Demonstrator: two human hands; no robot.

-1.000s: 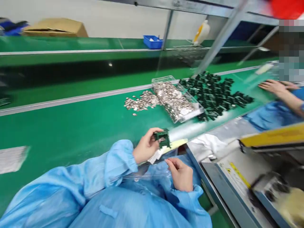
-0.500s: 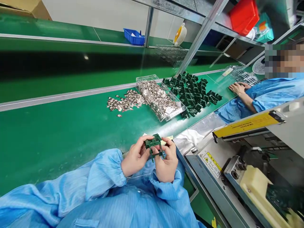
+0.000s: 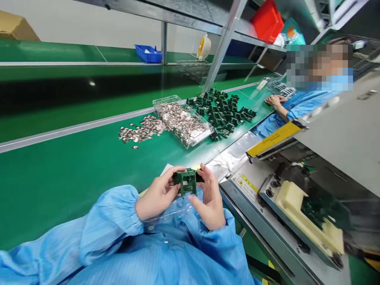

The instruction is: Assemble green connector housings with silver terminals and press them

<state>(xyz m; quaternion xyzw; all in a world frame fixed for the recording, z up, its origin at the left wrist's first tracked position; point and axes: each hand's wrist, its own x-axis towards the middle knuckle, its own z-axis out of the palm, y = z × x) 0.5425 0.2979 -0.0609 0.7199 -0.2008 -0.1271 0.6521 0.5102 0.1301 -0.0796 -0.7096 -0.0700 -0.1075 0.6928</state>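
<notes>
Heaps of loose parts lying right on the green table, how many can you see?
2: the silver heap, left of the clear box, and the dark green heap, right of it. Pieces inside the box aren't counted. Another heap could be hidden.

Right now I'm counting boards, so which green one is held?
The green board in the left hand; the heaped boards lie on the table beside the clear tray.

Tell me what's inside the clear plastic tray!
Lots of small silvery metal pieces lie in the clear plastic tray. The top ones hide whatever is beneath.
</notes>
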